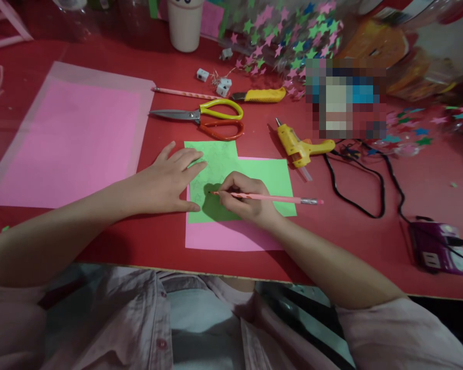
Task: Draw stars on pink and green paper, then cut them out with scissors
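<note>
My right hand (247, 198) is closed around a pink pencil (272, 197), its tip at the surface of a green sheet of paper (264, 174). Faint pencil outlines show on the left part of this L-shaped sheet. With fingers spread, my left hand (172, 180) lies flat, its fingertips on the sheet's left edge. Under the green paper is a pink sheet (231, 237), which sticks out along the front. Scissors (200, 115) with one yellow and one red handle rest just behind the papers.
A yellow glue gun (299, 146) with a black cord lies to the right. Behind the scissors are a yellow cutter knife (264, 95) and a striped pencil (189, 93). Large pink sheets (73, 144) cover the left. A white cup (185, 25) stands at the back; a purple box (434, 246) sits far right.
</note>
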{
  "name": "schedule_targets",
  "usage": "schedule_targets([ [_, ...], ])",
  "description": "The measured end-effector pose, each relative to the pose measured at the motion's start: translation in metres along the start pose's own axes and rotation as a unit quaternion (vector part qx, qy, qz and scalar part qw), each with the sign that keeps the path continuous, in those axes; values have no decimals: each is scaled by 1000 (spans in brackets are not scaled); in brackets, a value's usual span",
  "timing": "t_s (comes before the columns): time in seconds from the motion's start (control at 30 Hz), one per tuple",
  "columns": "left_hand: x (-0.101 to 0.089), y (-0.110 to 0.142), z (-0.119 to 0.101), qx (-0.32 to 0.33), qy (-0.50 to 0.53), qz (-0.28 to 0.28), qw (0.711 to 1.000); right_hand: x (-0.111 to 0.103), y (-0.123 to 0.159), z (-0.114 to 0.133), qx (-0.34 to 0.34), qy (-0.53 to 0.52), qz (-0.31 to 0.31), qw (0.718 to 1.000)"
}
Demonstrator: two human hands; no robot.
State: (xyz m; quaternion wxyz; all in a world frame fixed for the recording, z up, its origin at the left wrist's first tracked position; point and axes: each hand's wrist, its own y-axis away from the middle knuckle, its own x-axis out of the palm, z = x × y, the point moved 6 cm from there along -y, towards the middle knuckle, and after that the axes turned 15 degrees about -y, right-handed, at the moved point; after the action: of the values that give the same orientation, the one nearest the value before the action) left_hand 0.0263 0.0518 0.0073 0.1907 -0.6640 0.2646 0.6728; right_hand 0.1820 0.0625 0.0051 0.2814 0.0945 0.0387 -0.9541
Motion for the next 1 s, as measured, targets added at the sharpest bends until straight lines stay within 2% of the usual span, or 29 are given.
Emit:
schedule_targets([
  [0.53,1,0,0,-3,-11,17,1000,1,-1,6,-10,37,24,999],
  [1.0,1,1,1,5,2,-15,1000,1,-1,5,-49,46,44,997],
])
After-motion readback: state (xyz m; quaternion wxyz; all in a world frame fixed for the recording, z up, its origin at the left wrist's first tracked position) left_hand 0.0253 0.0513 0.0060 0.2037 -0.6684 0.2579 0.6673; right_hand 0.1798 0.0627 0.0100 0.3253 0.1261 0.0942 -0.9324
